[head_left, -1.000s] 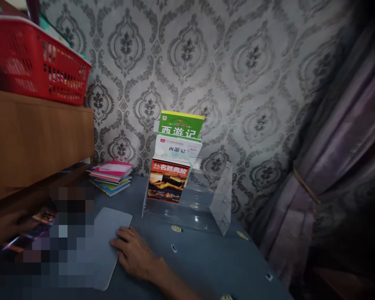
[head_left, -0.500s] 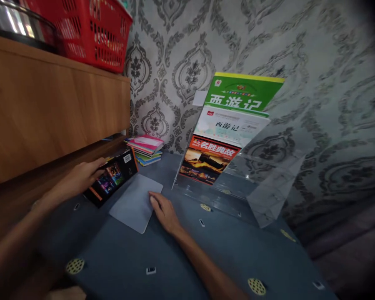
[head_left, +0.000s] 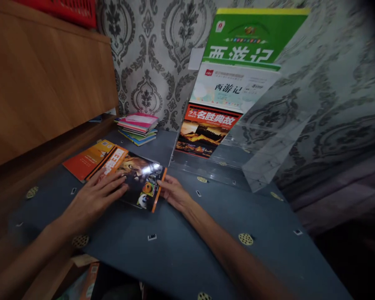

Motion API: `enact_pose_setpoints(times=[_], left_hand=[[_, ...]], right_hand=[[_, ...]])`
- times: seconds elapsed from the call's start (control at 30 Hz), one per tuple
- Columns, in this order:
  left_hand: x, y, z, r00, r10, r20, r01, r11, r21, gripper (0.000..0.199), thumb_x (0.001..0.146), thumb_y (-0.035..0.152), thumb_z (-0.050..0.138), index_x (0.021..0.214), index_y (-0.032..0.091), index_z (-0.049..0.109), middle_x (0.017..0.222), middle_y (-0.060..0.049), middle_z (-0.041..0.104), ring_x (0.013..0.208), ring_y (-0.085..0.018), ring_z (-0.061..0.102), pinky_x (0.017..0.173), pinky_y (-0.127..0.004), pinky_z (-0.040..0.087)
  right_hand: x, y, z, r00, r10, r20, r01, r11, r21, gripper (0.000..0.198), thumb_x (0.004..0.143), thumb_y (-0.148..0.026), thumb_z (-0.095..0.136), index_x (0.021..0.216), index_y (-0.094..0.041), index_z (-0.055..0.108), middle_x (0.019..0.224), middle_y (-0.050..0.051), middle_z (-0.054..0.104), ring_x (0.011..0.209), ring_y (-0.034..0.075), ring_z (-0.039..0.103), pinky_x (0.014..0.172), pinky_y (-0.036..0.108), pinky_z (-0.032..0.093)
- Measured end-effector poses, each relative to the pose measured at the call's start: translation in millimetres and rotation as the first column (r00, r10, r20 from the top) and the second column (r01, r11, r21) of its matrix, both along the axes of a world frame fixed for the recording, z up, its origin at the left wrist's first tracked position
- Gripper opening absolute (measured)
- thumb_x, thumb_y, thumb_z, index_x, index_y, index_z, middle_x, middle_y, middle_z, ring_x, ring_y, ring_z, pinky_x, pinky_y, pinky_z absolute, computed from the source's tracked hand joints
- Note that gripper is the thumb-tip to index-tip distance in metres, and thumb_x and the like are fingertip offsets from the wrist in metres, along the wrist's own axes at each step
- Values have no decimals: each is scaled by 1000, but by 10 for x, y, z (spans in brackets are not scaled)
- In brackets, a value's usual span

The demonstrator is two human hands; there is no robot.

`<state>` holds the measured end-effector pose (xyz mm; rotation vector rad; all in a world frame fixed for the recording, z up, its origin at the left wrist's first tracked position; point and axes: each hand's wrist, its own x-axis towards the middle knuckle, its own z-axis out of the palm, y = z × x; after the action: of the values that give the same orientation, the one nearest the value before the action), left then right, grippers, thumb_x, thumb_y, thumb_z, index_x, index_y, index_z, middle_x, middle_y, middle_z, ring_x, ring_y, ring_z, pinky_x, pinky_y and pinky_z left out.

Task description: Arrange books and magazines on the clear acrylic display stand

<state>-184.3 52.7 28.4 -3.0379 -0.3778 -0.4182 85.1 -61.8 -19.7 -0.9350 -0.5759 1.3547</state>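
A glossy animal-cover book (head_left: 137, 177) with an orange edge lies on the table in front of me. Flat across its left part rests my left hand (head_left: 101, 189), fingers spread and touching the cover. My right hand (head_left: 175, 193) pinches the book's right edge between thumb and fingers. An orange-red book (head_left: 84, 160) extends from the left side of the animal-cover book; how far the two overlap is partly hidden by my left hand.
A clear acrylic rack (head_left: 259, 160) stands at the back right. It holds a green book (head_left: 253, 35), a white book (head_left: 231, 85) and a red-and-black book (head_left: 206, 129) in tiers. A pile of booklets (head_left: 137, 127) sits near the wall. The wooden cabinet (head_left: 50, 79) overhangs the left side.
The dark book, tilted up in my left hand before, now lies flat, cover up. My right hand has gone from a pale blank sheet-like thing to the book's edge. The view has shifted downward.
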Motion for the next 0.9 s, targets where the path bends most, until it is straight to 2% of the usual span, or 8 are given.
enact_pose_setpoints(times=[0.1,0.2,0.33,0.43,0.53,0.6,0.7,0.9], left_hand=[[62,100,-93,994,104,-24,-105,993,-47,54,90,9,36,133,29,64,146,-5,59,140,-25,50,121,-56,29],[135,103,-193,983,178,-49,-184,971,-156,43,97,23,38,129,25,66,142,-7,62,130,-26,59,115,-49,42],[216,22,-255,971,237,-14,-231,928,-294,43,101,43,37,124,23,67,141,-8,63,128,-25,61,109,-42,49],[234,-40,-319,963,268,26,-245,914,-323,40,100,46,41,120,24,67,143,-9,61,129,-26,60,110,-44,48],[223,-87,-434,949,292,115,-242,915,-322,40,99,45,42,124,23,63,147,-10,57,133,-26,56,112,-45,46],[213,-110,-500,940,300,164,-237,917,-321,41,99,43,41,130,23,59,148,-10,56,134,-26,55,112,-44,46],[202,-133,-526,934,315,165,-254,916,-312,40,99,43,41,127,22,59,147,-11,56,132,-26,57,111,-45,47],[202,-152,-486,931,343,124,-292,904,-311,35,98,43,44,123,26,62,149,-8,55,131,-26,58,110,-45,47]], right_hand=[[-16,-255,24,995,27,99,-23,999,-42,48,63,-37,92,99,-16,67,93,5,78,84,19,76,84,36,60],[-5,-526,95,949,238,207,-196,959,-204,49,71,-57,83,86,-13,67,80,7,77,71,18,75,69,31,61],[-62,-675,306,708,568,421,-440,820,-366,56,85,-69,63,72,-14,64,62,4,69,49,12,65,46,20,48],[-255,-506,449,558,375,740,-389,906,-165,49,99,-56,48,82,-15,68,77,6,74,67,16,71,59,25,54],[-498,-148,426,340,-24,940,-326,934,142,38,104,-33,38,122,-16,66,127,11,70,123,22,63,106,41,48],[-597,122,326,199,-65,978,-405,903,142,45,105,-28,34,142,-10,52,150,15,54,142,21,45,120,41,33],[-579,490,170,15,-73,997,-477,876,71,49,105,-27,34,150,-8,42,158,16,43,150,19,33,125,40,23],[-256,873,105,-172,-58,983,-314,949,1,49,104,-28,42,147,-6,46,157,19,43,151,24,32,126,43,21]])
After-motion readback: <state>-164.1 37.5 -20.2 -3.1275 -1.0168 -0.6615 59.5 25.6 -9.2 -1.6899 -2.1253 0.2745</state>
